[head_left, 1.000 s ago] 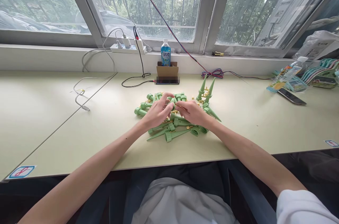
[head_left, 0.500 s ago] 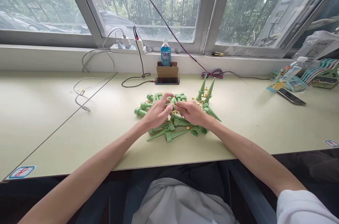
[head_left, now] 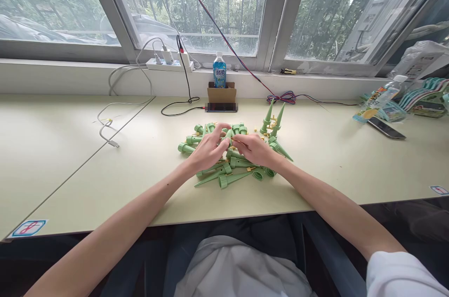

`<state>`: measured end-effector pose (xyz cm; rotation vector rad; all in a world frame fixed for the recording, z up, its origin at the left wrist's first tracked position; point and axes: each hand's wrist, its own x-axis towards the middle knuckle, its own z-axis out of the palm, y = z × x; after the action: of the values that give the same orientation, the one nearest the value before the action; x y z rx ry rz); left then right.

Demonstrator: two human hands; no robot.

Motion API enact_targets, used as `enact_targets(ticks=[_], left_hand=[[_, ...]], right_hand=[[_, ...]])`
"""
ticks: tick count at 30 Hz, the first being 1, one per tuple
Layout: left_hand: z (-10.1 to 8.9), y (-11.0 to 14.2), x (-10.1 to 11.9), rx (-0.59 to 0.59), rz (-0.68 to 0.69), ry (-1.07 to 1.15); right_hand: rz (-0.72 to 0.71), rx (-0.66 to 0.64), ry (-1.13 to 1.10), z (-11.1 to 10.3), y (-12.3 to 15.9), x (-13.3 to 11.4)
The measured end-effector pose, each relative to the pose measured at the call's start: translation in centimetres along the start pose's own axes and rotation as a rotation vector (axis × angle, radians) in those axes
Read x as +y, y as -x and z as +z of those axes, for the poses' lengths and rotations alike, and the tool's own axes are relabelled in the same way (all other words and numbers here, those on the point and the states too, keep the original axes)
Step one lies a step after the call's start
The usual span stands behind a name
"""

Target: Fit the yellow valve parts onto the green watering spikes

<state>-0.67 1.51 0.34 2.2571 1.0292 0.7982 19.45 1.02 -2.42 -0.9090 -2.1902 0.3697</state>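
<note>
Over a pile of green plastic watering spikes (head_left: pixel 238 178), my left hand (head_left: pixel 209 148) is closed on one green spike (head_left: pixel 228 134), pinched between thumb and fingers. My right hand (head_left: pixel 255 148) meets it from the right, fingertips pressed together at the spike's side; whatever small part they grip is hidden. Two spikes with yellow valves (head_left: pixel 273 121) stand upright just beyond my right hand. Loose green ring caps (head_left: pixel 257 176) lie at the pile's near right, and small yellow pieces are scattered among the spikes.
At the back, a phone (head_left: pixel 220 107) leans by a cardboard box (head_left: pixel 222 94) with a blue bottle (head_left: pixel 219 71). Cables (head_left: pixel 282 97) run across the table's rear. On the right lie another phone (head_left: pixel 386 128) and a tilted bottle (head_left: pixel 379 99). A white cable (head_left: pixel 105 125) lies left.
</note>
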Motion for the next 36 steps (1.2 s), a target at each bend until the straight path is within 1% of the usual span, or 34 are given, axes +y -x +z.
enact_targets(ticks=[25,36], left_hand=[[0.08,-0.03,-0.11,-0.002,0.024,-0.020],[0.08,-0.04,0.02,-0.014,0.058,-0.014]], right_hand=[[0.004,-0.007,-0.009,-0.02,0.02,-0.09],[-0.014,-0.002,0.003,0.15,0.14,0.38]])
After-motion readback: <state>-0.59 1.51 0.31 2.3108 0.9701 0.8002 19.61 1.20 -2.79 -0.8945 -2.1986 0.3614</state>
